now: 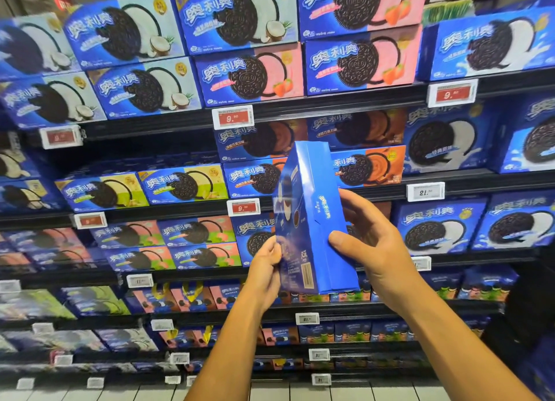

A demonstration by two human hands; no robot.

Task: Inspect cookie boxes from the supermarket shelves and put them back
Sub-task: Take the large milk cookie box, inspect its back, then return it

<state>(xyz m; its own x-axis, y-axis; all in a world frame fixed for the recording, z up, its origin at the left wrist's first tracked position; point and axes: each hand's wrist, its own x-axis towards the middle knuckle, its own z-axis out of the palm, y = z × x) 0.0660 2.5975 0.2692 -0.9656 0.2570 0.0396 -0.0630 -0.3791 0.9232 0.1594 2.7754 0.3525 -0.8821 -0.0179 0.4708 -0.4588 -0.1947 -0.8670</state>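
Near shelves, blue cookie box (312,220) upright, left hand (265,261) pinching bottom edge, right hand (365,235) gripping side. Looks light, stiff; hold edges.

Blue cookie box (312,220), upright, edge-on, held by left hand (265,268) and right hand (372,244) before stocked shelves (330,106).

- I count one blue cookie box (312,220) held between my fingers (339,239).
- Two hands: left hand (267,268), right hand (372,244).
- Above the fingers, three red 9-something price tags (233,118) on the top shelf rail (330,106).
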